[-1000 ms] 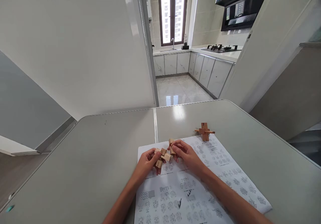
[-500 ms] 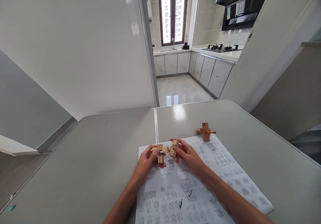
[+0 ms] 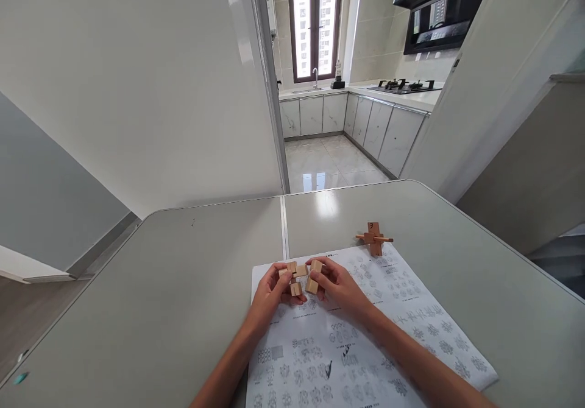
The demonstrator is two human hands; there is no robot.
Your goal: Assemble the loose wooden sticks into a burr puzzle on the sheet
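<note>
My left hand (image 3: 269,288) is closed around a partly joined wooden burr puzzle (image 3: 296,289), whose light block ends stick out past the fingers. A separate notched wooden puzzle piece (image 3: 313,285) is pinched upright in my right hand (image 3: 338,281). A small gap lies between the piece and the joined blocks. Both hands are just above a large printed sheet (image 3: 320,335) covered in small puzzle diagrams. Beyond the sheet's far right part rests another wooden puzzle (image 3: 375,239), cross-shaped, with a thin stick through it.
The sheet lies on a grey-green table (image 3: 183,310) with a pale seam (image 3: 284,228) running away from me. A small teal object (image 3: 21,378) is by the left edge. Past the table are a white wall panel (image 3: 159,91) and a kitchen with a stove (image 3: 404,86).
My right hand has turned the loose piece so its long side shows more upright. The joined blocks in my left hand have tilted slightly.
</note>
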